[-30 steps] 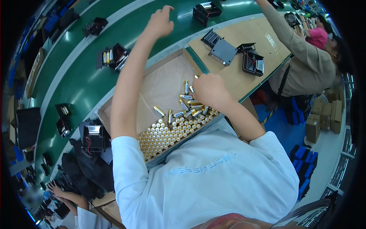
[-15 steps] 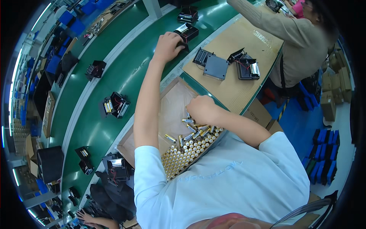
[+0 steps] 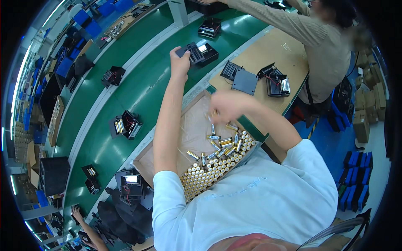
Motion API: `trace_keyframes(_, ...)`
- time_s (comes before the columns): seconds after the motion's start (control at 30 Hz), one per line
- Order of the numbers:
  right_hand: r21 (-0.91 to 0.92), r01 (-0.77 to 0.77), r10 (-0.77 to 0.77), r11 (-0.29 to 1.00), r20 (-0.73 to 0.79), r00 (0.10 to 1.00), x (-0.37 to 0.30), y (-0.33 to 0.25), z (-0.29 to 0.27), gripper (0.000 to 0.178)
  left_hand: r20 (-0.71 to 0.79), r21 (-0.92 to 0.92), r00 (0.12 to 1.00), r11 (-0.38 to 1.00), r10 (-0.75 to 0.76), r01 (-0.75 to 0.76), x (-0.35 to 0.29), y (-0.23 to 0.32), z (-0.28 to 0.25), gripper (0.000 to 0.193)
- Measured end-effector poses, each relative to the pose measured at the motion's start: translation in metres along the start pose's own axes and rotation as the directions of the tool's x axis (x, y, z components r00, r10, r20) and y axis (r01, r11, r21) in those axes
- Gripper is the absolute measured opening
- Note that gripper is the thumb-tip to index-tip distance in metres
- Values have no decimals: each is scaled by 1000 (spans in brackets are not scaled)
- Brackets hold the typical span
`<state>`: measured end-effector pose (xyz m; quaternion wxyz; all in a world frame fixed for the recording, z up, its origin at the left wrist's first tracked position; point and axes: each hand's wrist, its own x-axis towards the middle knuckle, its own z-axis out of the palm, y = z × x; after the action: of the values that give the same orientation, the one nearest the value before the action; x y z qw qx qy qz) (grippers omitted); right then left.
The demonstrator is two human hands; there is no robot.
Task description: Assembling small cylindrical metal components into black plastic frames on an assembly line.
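Up on the green conveyor, my left hand [image 3: 180, 63] has its fingers closed on a black slotted battery holder [image 3: 195, 54]. The holder is raised beside an open black box [image 3: 210, 57] with a shiny silver part inside. My right hand [image 3: 229, 103] is curled over the far right part of a lined cardboard carton [image 3: 194, 113], smeared by motion. A gold-coloured battery [image 3: 215, 112] shows at its fingertips; how many it holds is hidden. Below it, loose gold and silver batteries [image 3: 226, 144] lie on tightly packed upright ones [image 3: 203, 178].
More black battery boxes [image 3: 127, 124] sit along the conveyor [image 3: 155, 90]. On the brown worktable [image 3: 255, 52] at right lie a black panel [image 3: 245, 81] and another opened box [image 3: 277, 83]. A co-worker's sleeve [image 3: 284, 25] reaches over the far end. Another person's hand [image 3: 76, 214] is at lower left.
My left hand has shifted slightly farther away, and the battery holder is now lifted into sight. My right hand has risen off the loose batteries. The co-worker's arm reaches farther over the conveyor.
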<state>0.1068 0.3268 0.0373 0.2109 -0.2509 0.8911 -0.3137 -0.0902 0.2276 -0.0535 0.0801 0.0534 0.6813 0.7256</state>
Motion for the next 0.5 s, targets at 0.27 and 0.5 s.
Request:
trace_keyframes(0.27,198,-215,286,956,-782,553,76,35,-55,29,77,-119,996,992,-43,52,-27,20,-10,35)
trace_keyframes(0.5,108,-308,274,945,-776,568,99,37,-57,31,-6,-262,992,958,-125,119,-36,39,-21,35)
